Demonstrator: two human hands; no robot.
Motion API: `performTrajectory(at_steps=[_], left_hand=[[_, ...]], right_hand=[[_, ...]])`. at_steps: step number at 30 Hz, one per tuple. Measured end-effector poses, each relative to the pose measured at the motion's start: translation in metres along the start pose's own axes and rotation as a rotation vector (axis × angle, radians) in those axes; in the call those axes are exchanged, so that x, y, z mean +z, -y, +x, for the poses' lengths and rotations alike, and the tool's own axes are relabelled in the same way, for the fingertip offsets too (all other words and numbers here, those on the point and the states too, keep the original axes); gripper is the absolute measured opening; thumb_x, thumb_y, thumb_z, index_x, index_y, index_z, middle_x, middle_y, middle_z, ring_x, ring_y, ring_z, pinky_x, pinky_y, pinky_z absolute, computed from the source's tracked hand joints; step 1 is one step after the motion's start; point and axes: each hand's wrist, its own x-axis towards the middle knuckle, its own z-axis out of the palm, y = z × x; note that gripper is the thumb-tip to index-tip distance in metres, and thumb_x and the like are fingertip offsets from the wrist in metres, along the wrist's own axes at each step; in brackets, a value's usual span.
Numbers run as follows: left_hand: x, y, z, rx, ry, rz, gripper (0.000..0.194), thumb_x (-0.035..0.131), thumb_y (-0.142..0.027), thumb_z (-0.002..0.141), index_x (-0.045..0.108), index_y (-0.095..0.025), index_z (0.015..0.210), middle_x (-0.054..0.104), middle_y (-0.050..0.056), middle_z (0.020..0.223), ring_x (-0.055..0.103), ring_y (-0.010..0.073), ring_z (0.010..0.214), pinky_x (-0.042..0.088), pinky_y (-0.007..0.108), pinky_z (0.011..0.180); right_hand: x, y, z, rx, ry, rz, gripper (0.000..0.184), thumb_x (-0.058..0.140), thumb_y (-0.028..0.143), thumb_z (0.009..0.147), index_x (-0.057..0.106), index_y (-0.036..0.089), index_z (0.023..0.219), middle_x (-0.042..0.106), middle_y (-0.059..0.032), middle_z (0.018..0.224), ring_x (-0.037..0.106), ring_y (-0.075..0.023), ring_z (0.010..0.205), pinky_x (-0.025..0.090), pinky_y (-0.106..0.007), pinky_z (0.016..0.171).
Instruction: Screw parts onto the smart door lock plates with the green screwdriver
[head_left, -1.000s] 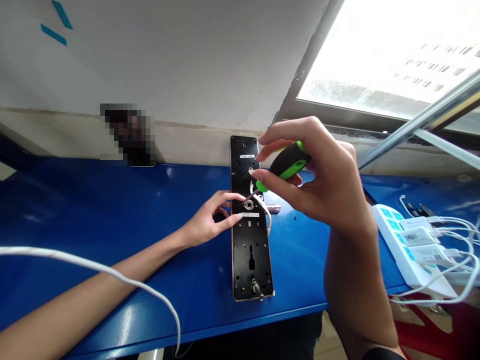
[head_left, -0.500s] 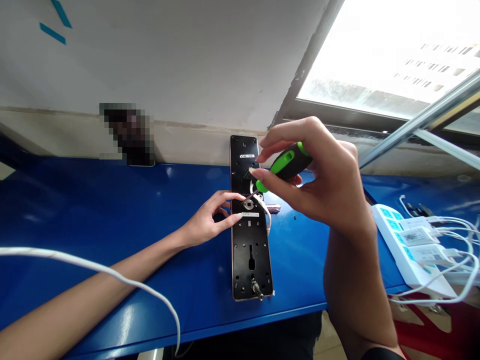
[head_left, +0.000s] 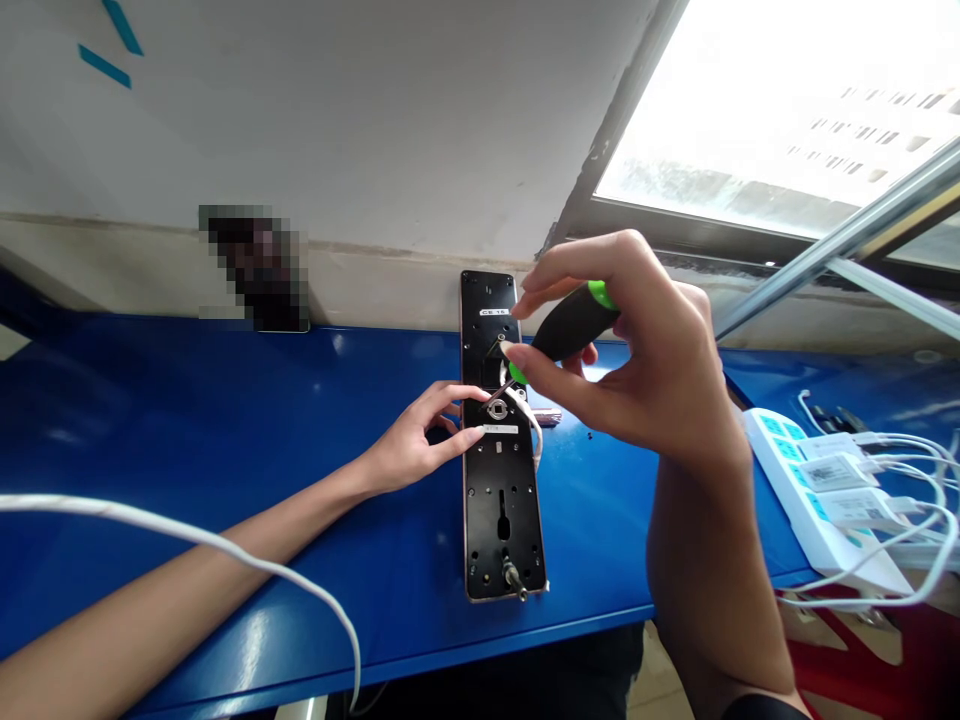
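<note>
Right hand (head_left: 637, 350) pinching black-and-green screwdriver (head_left: 574, 322) over upper end of long black metal door-lock backplate (head_left: 501, 520); left hand (head_left: 416, 440) half-curled, fingertips on backplate's middle; backplate lying flat on glossy blue table (head_left: 592, 520).

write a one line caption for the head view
Right hand holds a black-and-green screwdriver over a black metal door-lock backplate as the left hand rests on it, on a blue painted table

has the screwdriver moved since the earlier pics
Yes, the screwdriver has rolled on its axis: its green stripe turned from view, yet it sits in the same place against the black lock plate.
</note>
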Motion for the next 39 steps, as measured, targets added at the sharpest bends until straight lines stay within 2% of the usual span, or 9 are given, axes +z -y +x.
performTrajectory(at_steps=[5, 10, 12, 16, 18, 22, 26, 35, 39], left_hand=[[0.000, 0.000, 0.000, -0.002, -0.004, 0.000, 0.038, 0.068, -0.041, 0.099, 0.061, -0.032, 0.135, 0.060, 0.007, 0.140, 0.066, 0.0230, 0.113, 0.058, 0.039, 0.097], [0.000, -0.001, 0.000, 0.001, 0.003, 0.015, 0.038, 0.068, -0.041, 0.100, 0.061, -0.032, 0.136, 0.059, 0.006, 0.139, 0.065, 0.0210, 0.111, 0.057, 0.037, 0.097], [0.000, 0.000, 0.000, 0.007, -0.002, 0.022, 0.038, 0.068, -0.041, 0.100, 0.061, -0.032, 0.136, 0.060, 0.006, 0.139, 0.065, 0.0211, 0.112, 0.057, 0.037, 0.097], [0.000, 0.001, 0.000, 0.003, -0.005, 0.004, 0.038, 0.068, -0.041, 0.100, 0.061, -0.032, 0.136, 0.060, 0.007, 0.140, 0.065, 0.0233, 0.114, 0.057, 0.038, 0.097], [0.000, 0.000, 0.000, 0.000, -0.001, -0.007, 0.038, 0.068, -0.041, 0.099, 0.061, -0.032, 0.136, 0.060, 0.008, 0.140, 0.065, 0.0240, 0.116, 0.058, 0.039, 0.097], [0.000, -0.001, 0.000, 0.002, 0.003, 0.006, 0.038, 0.068, -0.041, 0.100, 0.061, -0.032, 0.136, 0.061, 0.007, 0.140, 0.065, 0.0232, 0.115, 0.057, 0.038, 0.097], [-0.001, -0.001, 0.000, 0.005, 0.004, 0.030, 0.037, 0.067, -0.041, 0.100, 0.061, -0.034, 0.136, 0.060, 0.005, 0.140, 0.064, 0.0220, 0.115, 0.057, 0.036, 0.097], [0.000, 0.001, 0.000, 0.006, 0.013, -0.003, 0.038, 0.067, -0.039, 0.100, 0.060, -0.034, 0.136, 0.062, 0.005, 0.140, 0.065, 0.0238, 0.118, 0.057, 0.037, 0.098], [0.000, 0.002, 0.001, 0.025, -0.002, 0.026, 0.038, 0.068, -0.039, 0.100, 0.060, -0.034, 0.136, 0.062, 0.004, 0.139, 0.065, 0.0229, 0.117, 0.057, 0.036, 0.097]], right_hand=[[0.002, -0.001, -0.001, -0.007, -0.031, 0.006, 0.036, 0.071, 0.010, 0.083, 0.060, 0.027, 0.112, 0.074, 0.0000, 0.102, 0.067, -0.0150, 0.075, 0.053, -0.028, 0.055], [-0.001, -0.002, 0.000, -0.015, 0.015, 0.078, 0.053, 0.064, 0.003, 0.074, 0.057, 0.031, 0.118, 0.072, -0.0020, 0.111, 0.072, -0.0254, 0.106, 0.063, -0.037, 0.077], [-0.002, 0.000, 0.000, 0.001, 0.032, 0.066, 0.053, 0.065, 0.004, 0.075, 0.056, 0.031, 0.119, 0.071, -0.0018, 0.114, 0.072, -0.0254, 0.103, 0.063, -0.040, 0.080], [-0.001, 0.001, -0.001, 0.020, 0.015, 0.003, 0.036, 0.070, 0.014, 0.086, 0.058, 0.028, 0.116, 0.072, -0.0005, 0.108, 0.067, -0.0160, 0.073, 0.056, -0.035, 0.060], [0.000, 0.000, -0.001, 0.014, -0.016, -0.031, 0.027, 0.069, 0.017, 0.090, 0.060, 0.027, 0.113, 0.072, 0.0001, 0.103, 0.064, -0.0132, 0.068, 0.054, -0.032, 0.058], [0.001, -0.005, -0.001, -0.032, -0.006, 0.024, 0.041, 0.068, 0.008, 0.082, 0.058, 0.026, 0.117, 0.071, 0.0000, 0.105, 0.068, -0.0140, 0.078, 0.055, -0.029, 0.060], [-0.001, -0.010, 0.001, -0.069, 0.022, 0.109, 0.057, 0.063, 0.004, 0.071, 0.055, 0.025, 0.123, 0.069, -0.0015, 0.107, 0.071, -0.0201, 0.096, 0.060, -0.033, 0.073], [0.000, -0.004, -0.001, -0.010, -0.009, -0.001, 0.038, 0.069, 0.012, 0.086, 0.055, 0.028, 0.118, 0.072, 0.0005, 0.103, 0.065, -0.0112, 0.069, 0.053, -0.027, 0.058], [-0.002, -0.005, 0.001, -0.051, 0.027, 0.069, 0.055, 0.067, 0.004, 0.076, 0.053, 0.033, 0.121, 0.067, 0.0022, 0.115, 0.072, -0.0176, 0.100, 0.062, -0.030, 0.079]])
